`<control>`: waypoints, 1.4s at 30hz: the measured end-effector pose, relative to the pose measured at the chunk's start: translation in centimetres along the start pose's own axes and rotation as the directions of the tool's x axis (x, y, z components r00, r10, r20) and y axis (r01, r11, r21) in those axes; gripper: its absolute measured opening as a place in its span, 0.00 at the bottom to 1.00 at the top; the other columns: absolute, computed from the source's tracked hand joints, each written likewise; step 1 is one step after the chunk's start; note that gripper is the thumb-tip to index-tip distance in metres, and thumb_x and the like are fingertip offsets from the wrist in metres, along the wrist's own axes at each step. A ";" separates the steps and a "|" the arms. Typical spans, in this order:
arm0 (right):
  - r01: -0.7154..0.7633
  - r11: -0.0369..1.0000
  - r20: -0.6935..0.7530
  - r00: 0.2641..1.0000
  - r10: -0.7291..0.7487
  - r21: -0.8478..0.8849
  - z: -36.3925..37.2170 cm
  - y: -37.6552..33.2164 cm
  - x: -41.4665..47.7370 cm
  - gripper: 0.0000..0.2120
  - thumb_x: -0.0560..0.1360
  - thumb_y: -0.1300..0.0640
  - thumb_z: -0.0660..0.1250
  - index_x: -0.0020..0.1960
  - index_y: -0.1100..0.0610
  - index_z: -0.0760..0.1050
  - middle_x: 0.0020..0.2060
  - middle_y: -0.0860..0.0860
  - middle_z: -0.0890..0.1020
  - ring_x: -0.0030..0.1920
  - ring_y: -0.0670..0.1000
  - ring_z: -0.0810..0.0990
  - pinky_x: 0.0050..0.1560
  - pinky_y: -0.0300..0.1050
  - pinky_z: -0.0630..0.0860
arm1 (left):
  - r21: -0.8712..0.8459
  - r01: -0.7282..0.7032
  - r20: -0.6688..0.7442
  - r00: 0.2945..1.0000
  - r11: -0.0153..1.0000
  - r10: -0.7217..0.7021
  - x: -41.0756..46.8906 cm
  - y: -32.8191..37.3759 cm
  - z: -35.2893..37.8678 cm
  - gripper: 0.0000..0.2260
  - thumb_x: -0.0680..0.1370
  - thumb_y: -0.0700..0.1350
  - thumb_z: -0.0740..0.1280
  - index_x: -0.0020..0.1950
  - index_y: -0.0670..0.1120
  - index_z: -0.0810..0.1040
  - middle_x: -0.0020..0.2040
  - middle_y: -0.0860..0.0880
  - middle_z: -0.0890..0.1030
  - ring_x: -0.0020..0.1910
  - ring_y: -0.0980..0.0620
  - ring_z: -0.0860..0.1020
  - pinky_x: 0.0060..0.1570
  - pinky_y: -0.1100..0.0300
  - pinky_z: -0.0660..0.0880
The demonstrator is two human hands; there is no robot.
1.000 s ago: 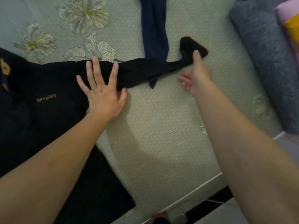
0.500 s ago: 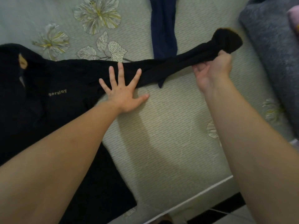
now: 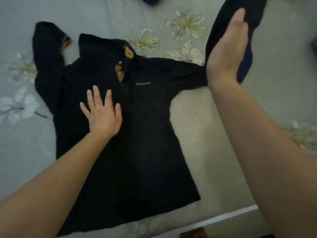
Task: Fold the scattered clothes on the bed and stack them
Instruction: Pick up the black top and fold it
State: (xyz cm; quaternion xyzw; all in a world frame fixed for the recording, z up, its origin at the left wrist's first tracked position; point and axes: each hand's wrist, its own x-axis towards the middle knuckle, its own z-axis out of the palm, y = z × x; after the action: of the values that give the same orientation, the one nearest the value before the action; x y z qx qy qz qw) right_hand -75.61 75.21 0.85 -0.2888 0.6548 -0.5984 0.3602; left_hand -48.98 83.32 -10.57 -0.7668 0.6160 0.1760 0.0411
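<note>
Lying flat on the bed (image 3: 205, 134) is one black shirt (image 3: 137, 143), and its sleeve (image 3: 253, 11), stretched out on the sheet before, is now lifted up. Two hands show: the left hand (image 3: 103, 115) has moved from the sleeve onto the shirt's chest, fingers spread, and the right hand (image 3: 226, 50) has straight fingers pressed together against the sleeve, but its thumb is hidden, so I cannot tell if it pinches. One dark blue cloth (image 3: 245, 66) lies behind that hand.

Pale green ribbed sheet (image 3: 197, 124) lies flat; cream-and-yellow flower prints (image 3: 186, 23) on far side, paler ones at left; white edge strip (image 3: 223, 219) along near side; brown object (image 3: 193, 233) below it, cut off; dark grey shape (image 3: 314, 46) at right margin, unidentifiable.
</note>
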 end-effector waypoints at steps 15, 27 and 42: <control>0.786 0.316 0.831 0.410 0.375 -0.530 17.7 17.8 -19.6 0.30 0.84 0.42 0.49 0.82 0.50 0.45 0.80 0.58 0.37 0.79 0.59 0.33 0.79 0.62 0.42 | 0.059 0.062 0.108 0.992 0.996 -0.068 -1.7 -14.9 4.2 0.29 0.83 0.60 0.43 0.80 0.52 0.35 0.79 0.45 0.30 0.77 0.46 0.30 0.74 0.41 0.33; 0.624 0.089 0.629 0.762 0.153 -0.777 12.3 20.0 -11.9 0.28 0.85 0.43 0.44 0.82 0.46 0.40 0.81 0.56 0.41 0.80 0.60 0.38 0.78 0.64 0.41 | -0.203 0.083 -0.185 0.975 0.976 -0.122 -1.0 -15.4 2.8 0.23 0.83 0.58 0.49 0.71 0.50 0.71 0.75 0.45 0.67 0.73 0.44 0.63 0.70 0.43 0.56; 0.755 0.066 0.756 0.655 -0.010 -0.653 11.6 20.2 -12.5 0.26 0.83 0.41 0.51 0.80 0.47 0.57 0.81 0.57 0.54 0.81 0.57 0.49 0.79 0.62 0.48 | -0.459 0.259 -0.369 0.814 0.850 -0.448 6.4 -15.2 0.3 0.09 0.76 0.49 0.64 0.56 0.50 0.76 0.56 0.49 0.75 0.60 0.49 0.71 0.56 0.56 0.59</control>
State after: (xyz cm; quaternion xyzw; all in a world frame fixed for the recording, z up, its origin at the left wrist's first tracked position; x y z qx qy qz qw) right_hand -57.87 80.97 -17.87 -0.7832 0.6158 -0.0092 0.0854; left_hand -33.32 81.03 -15.27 -0.8813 0.4034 0.0954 -0.2269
